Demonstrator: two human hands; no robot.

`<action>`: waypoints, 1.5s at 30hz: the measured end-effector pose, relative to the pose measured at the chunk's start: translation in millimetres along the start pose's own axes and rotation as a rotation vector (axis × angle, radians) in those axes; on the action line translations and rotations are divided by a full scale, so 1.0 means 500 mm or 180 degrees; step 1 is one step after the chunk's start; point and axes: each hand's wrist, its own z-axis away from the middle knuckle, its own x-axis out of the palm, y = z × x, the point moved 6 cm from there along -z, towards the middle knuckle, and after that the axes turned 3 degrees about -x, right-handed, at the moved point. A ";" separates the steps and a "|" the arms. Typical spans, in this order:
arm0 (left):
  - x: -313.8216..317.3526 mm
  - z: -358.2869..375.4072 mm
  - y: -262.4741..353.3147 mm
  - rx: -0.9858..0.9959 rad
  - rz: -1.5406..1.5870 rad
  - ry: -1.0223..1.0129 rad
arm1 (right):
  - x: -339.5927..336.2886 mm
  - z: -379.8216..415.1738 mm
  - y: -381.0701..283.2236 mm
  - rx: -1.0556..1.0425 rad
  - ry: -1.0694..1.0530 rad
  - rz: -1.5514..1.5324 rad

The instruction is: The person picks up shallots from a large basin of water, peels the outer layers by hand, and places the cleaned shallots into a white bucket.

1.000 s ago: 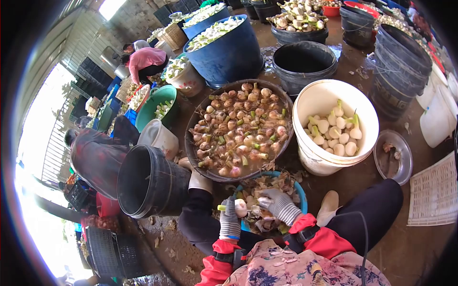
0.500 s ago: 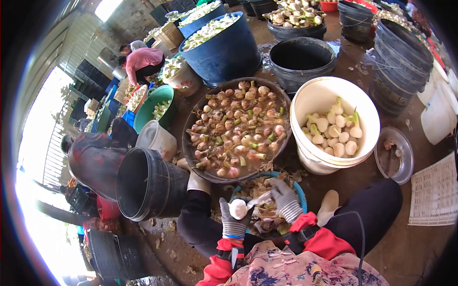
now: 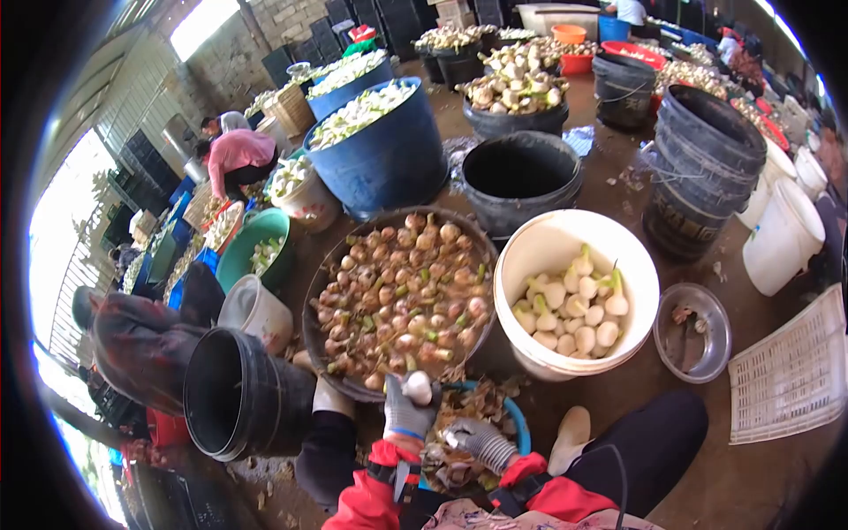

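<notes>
My left hand [image 3: 409, 413], in a grey striped glove, grips a white peeled garlic bulb [image 3: 417, 388] at the near rim of a wide dark tub [image 3: 311, 340]. Unpeeled garlic bulbs [image 3: 397, 287] crowd the brownish water in that tub. My right hand [image 3: 484, 443], gloved too, is closed above a blue basin [image 3: 519, 424] heaped with garlic skins [image 3: 455, 473]. Whatever its fingers hold is too small to make out. To the right of the tub stands a white bucket [image 3: 510, 305] partly filled with peeled garlic bulbs [image 3: 579, 309].
Black buckets stand at the left [image 3: 256, 397] and behind the tub [image 3: 523, 177]. A clear bowl [image 3: 707, 358] and a white plastic basket [image 3: 791, 371] lie to the right. Farther back is a blue barrel [image 3: 380, 163] full of garlic. Other people crouch at the left.
My right hand has moved away from the bulb and lower over the skins; the pale strip between my hands is gone. My left hand keeps the bulb, now nearer the tub. The view has tilted up.
</notes>
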 end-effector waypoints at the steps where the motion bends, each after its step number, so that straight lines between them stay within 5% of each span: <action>1: 0.072 -0.037 0.024 0.0673 -0.0803 -0.0258 | 0.002 -0.004 0.003 0.0055 -0.0139 0.0077; 3: 0.345 0.012 0.106 0.2182 -0.3704 -0.0720 | -0.018 0.012 -0.028 0.0330 0.0191 -0.0496; 4: 0.431 0.009 0.135 0.2178 -0.3690 -0.0730 | -0.020 0.003 -0.019 0.0372 0.0243 -0.0390; 7: 0.630 0.006 0.174 0.0484 -0.0204 -0.2714 | -0.023 0.001 -0.014 0.0357 0.0224 -0.0289; 8: 0.651 0.015 0.191 0.0389 -0.0172 -0.2439 | -0.021 -0.001 -0.019 0.0230 0.0179 -0.0287; 11: 0.602 -0.013 0.202 0.0417 -0.0282 -0.1848 | -0.018 -0.016 0.000 0.0112 0.0425 -0.0884; 13: 0.458 -0.118 0.155 0.0333 -0.2173 -0.1588 | -0.030 -0.022 -0.014 0.0031 0.0477 -0.0647; 16: 0.254 -0.216 0.072 0.0891 -0.4040 -0.0601 | -0.045 -0.013 -0.024 0.1035 0.0686 -0.1805; 19: 0.212 -0.246 0.029 0.1781 -0.6081 -0.0190 | -0.045 -0.020 -0.013 0.1170 0.0754 -0.1905; 23: 0.199 -0.296 -0.035 0.1063 -0.7221 -0.0315 | -0.040 -0.035 0.035 0.0731 0.0740 -0.1565; 25: 0.158 -0.317 -0.049 0.1160 -0.6987 -0.0499 | -0.052 -0.032 0.028 0.0776 0.0794 -0.1620; 27: 0.112 -0.328 -0.048 0.0574 -0.5480 -0.0682 | -0.067 -0.034 0.010 0.0245 0.0935 -0.1108; 28: 0.122 -0.282 -0.028 0.0266 -0.4616 -0.0587 | -0.058 -0.039 0.029 0.0398 0.0975 -0.1659; 32: 0.126 -0.097 0.039 0.0680 -0.2924 -0.0950 | -0.059 -0.042 0.047 0.0403 0.1275 -0.2056; 34: 0.108 -0.023 0.038 0.0232 -0.1311 -0.0832 | -0.071 -0.028 0.002 0.0292 0.1499 -0.1947; 35: 0.129 0.042 0.034 -0.0580 -0.0830 -0.0533 | -0.084 -0.019 -0.017 0.0198 0.1765 -0.1822; 37: 0.039 0.069 0.010 -0.0219 -0.1449 -0.1198 | -0.088 -0.013 -0.037 -0.0077 0.1830 -0.1698; 38: 0.025 0.097 -0.006 -0.0675 -0.1139 -0.1185 | -0.090 -0.010 -0.059 -0.0379 0.1755 -0.1037; 39: 0.035 0.140 -0.007 -0.0369 -0.1542 -0.0973 | -0.091 -0.005 -0.089 -0.0674 0.1666 -0.0372; 41: 0.052 0.183 -0.038 -0.0837 -0.1214 -0.1113 | -0.072 0.002 -0.095 -0.0500 0.1402 -0.1116; 43: -0.005 0.185 -0.068 -0.0543 -0.1546 -0.1001 | -0.046 0.002 -0.083 0.0159 0.0919 -0.1483; 45: -0.033 0.202 -0.043 0.1213 -0.3557 -0.0324 | -0.040 0.001 -0.072 -0.0060 0.0948 -0.0572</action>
